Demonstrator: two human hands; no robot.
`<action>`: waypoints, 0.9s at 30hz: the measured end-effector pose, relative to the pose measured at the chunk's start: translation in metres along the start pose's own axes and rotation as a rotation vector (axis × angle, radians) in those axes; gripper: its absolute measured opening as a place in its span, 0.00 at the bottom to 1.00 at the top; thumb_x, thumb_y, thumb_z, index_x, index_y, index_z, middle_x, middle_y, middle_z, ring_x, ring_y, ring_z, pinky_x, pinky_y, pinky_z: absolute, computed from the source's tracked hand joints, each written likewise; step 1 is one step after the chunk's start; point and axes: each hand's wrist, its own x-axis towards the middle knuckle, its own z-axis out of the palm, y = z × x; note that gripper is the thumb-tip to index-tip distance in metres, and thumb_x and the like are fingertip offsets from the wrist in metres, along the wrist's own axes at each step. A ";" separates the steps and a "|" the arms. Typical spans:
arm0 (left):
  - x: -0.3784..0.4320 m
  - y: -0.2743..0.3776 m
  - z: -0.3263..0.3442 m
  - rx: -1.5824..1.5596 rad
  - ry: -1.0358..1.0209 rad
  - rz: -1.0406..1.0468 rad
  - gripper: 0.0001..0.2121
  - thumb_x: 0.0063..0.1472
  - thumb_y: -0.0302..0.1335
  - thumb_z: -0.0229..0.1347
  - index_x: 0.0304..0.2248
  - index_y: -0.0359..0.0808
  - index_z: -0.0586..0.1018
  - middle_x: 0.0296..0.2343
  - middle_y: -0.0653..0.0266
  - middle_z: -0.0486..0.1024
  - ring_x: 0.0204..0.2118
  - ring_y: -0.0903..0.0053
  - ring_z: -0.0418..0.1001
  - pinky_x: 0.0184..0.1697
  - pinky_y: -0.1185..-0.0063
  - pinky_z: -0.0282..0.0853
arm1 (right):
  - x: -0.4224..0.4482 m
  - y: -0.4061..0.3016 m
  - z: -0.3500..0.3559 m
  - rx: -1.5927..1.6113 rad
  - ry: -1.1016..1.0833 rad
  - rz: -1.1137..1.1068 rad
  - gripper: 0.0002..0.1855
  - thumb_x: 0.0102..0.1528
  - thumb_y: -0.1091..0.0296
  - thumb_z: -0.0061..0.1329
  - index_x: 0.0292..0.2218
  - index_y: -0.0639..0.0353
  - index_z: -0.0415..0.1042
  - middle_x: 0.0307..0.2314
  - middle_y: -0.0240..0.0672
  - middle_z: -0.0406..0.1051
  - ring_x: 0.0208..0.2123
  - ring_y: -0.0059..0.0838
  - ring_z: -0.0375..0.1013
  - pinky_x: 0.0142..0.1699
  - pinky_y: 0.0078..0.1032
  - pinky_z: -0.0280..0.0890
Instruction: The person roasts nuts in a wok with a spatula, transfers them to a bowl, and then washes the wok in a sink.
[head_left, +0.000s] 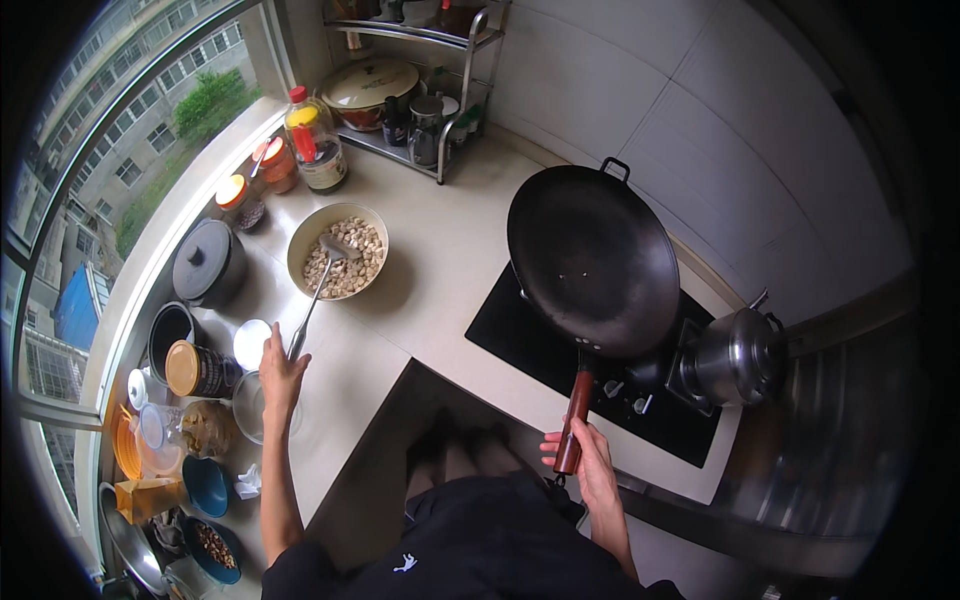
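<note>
My right hand (596, 461) holds the reddish-brown wooden handle (576, 420) of a dark wok (592, 259), its fingers loosely curled under the handle. The wok is over the black cooktop (491, 326); only a few small bits show inside it. On the left, my left hand (281, 375) is at the handle end of a metal spatula (304, 326), thumb and fingers apart on either side. The spatula's blade lies on small pale cubes (345, 277) of food in a cream bowl (298, 251), and its shaft crosses the rim.
A steel pot (739, 356) stands right of the wok. Along the window are a lidded dark pot (206, 262), a large sauce bottle (319, 150), a clear glass bowl (247, 409) and blue bowls (206, 484). A metal rack (465, 82) stands at the back.
</note>
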 end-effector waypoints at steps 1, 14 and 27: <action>0.001 0.029 -0.013 -0.041 0.100 0.023 0.33 0.44 0.24 0.60 0.51 0.31 0.61 0.35 0.50 0.70 0.36 0.60 0.69 0.41 0.72 0.65 | 0.003 0.003 0.001 0.031 -0.002 0.006 0.20 0.55 0.54 0.45 0.39 0.62 0.62 0.27 0.43 0.70 0.28 0.31 0.73 0.29 0.27 0.71; -0.132 0.328 0.071 -1.291 -1.438 -0.365 0.19 0.54 0.37 0.54 0.37 0.28 0.68 0.15 0.64 0.67 0.07 0.82 0.61 0.07 0.86 0.57 | 0.023 0.025 -0.004 0.072 0.027 0.000 0.04 0.52 0.71 0.38 0.29 0.61 0.62 0.11 0.31 0.61 0.08 0.22 0.62 0.12 0.17 0.57; -0.244 0.367 0.022 -1.529 -0.913 -0.352 0.15 0.48 0.27 0.53 0.36 0.31 0.67 0.23 0.65 0.67 0.22 0.82 0.65 0.24 0.84 0.64 | -0.042 0.030 -0.087 -0.126 -0.292 -0.161 0.12 0.48 0.72 0.41 0.35 0.66 0.57 0.13 0.34 0.61 0.08 0.23 0.61 0.11 0.20 0.59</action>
